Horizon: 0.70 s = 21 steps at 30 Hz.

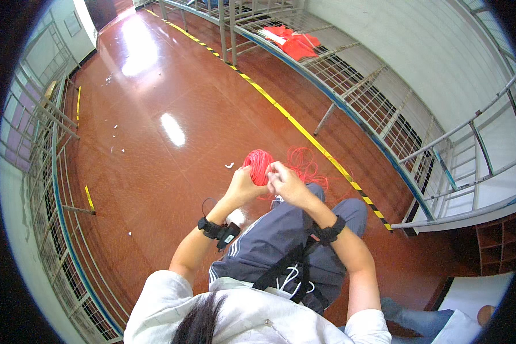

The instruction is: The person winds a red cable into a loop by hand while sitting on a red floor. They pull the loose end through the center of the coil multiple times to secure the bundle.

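Note:
A bundle of red cord (258, 162), wound into a thick ball, is held out in front of my knees. My left hand (245, 187) grips it from the left and below, with the thumb against its side. At the ball's right edge, my right hand (286, 184) has its fingers bent and drawn together on the cord; the strand between the fingertips is too fine to see clearly. Loose loops of the same cord (305, 163) spread out to the right, beyond my right hand.
Metal bunk frames (350, 94) line the right side, with a red cloth (299, 46) on one. More frames (57, 172) stand at the left. Yellow-and-black tape (292, 117) crosses the brown floor (206, 103). White scraps (229, 165) lie about. Another person's leg (418, 318) shows at lower right.

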Tool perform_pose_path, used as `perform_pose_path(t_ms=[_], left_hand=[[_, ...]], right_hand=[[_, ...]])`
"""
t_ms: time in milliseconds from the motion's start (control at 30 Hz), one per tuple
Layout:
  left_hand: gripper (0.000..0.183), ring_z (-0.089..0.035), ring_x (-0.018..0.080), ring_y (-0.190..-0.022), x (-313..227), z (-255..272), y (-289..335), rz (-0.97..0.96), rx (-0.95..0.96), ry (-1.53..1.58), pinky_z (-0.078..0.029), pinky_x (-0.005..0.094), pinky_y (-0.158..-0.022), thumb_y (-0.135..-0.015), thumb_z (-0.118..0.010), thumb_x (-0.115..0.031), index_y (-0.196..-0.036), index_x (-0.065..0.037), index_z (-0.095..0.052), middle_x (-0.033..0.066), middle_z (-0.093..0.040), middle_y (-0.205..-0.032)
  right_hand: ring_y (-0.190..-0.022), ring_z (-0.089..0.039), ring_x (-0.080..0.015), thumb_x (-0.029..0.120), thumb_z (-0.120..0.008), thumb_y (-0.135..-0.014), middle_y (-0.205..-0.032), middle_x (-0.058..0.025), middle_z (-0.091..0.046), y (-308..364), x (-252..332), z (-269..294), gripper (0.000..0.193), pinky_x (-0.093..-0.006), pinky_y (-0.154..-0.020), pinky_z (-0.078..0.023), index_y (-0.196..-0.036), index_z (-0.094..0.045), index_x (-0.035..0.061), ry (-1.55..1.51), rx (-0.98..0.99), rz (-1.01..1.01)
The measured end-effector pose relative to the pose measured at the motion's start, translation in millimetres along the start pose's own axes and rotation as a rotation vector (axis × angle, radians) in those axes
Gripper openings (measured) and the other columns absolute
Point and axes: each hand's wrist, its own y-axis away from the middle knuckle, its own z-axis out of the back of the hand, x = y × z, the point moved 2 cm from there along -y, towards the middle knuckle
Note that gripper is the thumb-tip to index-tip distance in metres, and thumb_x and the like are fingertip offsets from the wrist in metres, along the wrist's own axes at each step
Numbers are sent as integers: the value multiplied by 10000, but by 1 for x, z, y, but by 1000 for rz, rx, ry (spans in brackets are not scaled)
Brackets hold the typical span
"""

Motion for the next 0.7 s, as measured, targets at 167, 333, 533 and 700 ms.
perform_pose_path(t_ms=[167, 333, 533, 700], left_hand=[[319, -558, 317, -840, -9, -11, -2, -157, -138, -188, -383, 420, -843, -597, -710, -217, -843, -34, -623, 166, -612, -823], [267, -591, 211, -876, 1, -17, -3, 66, 19, 4, -445, 337, -777, -685, -688, -194, -888, -34, -621, 153, -619, -835], [419, -536, 110, -954, 43, -33, -6, 28, 238, 559, -434, 294, -834, -772, -601, -136, -1152, -13, -474, 79, -570, -1056], [309, -576, 195, -872, 6, -30, -12, 291, 94, 1393, -447, 336, -799, -864, -461, -318, -1007, -60, -551, 97, -612, -965]], right_hand=[[-634, -580, -329, 154, -507, -836, -711, -184, -571, 17, 8, -4, 147, -406, -577, -449, -896, -474, 24, 252, -158, 107], [-772, -586, -344, 213, -553, -835, -848, -186, -582, 26, 2, 11, 261, -409, -635, -461, -973, -481, 4, 537, -287, 242], [-821, -558, -387, 236, -521, -853, -912, -209, -535, 22, 3, -5, 312, -436, -694, -461, -1069, -436, 27, 700, -374, 203], [-818, -544, -321, 142, -587, -776, -939, -178, -545, 23, -11, -14, 364, -393, -716, -455, -1069, -439, -16, 854, -459, 536]])
